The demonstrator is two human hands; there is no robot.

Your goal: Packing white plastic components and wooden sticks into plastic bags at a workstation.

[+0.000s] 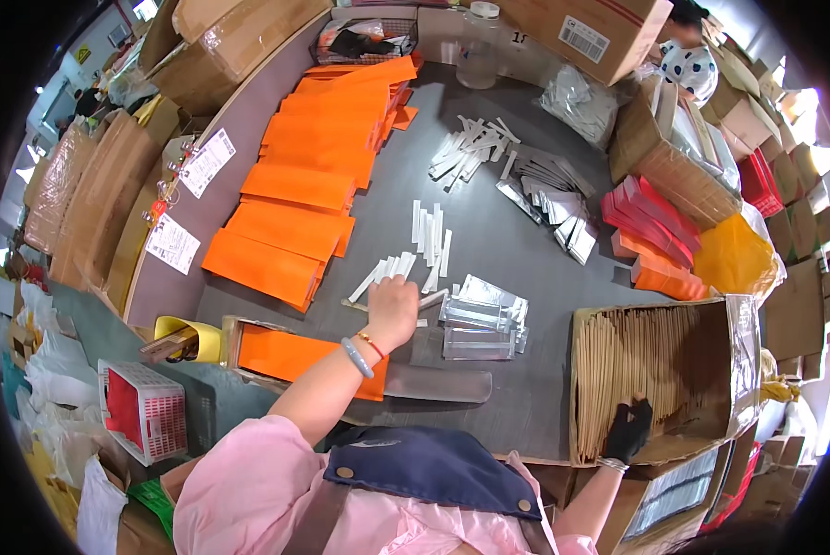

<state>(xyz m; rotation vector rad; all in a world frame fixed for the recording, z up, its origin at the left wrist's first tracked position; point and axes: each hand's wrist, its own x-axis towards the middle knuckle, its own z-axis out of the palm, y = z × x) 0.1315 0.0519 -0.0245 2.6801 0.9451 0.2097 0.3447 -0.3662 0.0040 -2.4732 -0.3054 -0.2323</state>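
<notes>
My left hand (393,310) is bent down over the table beside a small cluster of white strips (386,268). Its fingers are curled, and whatever lies under them is hidden. To its right are flat, clear plastic packets (478,319) in a loose pile. More white strips (430,236) lie just beyond the hand. My right hand (629,430), in a black glove with bare fingertips, reaches into a cardboard box (746,370). Its bent fingers are closed at the end of a tight row of thin brown flat pieces (623,356).
Overlapping orange sleeves (308,185) run along the left side, with more orange ones (295,356) in a near tray. Silvery packets (558,199) and white strips (470,148) lie farther back. Red bundles (651,222) and a clear jar (478,46) stand along the edges. Another person (688,65) is at far right.
</notes>
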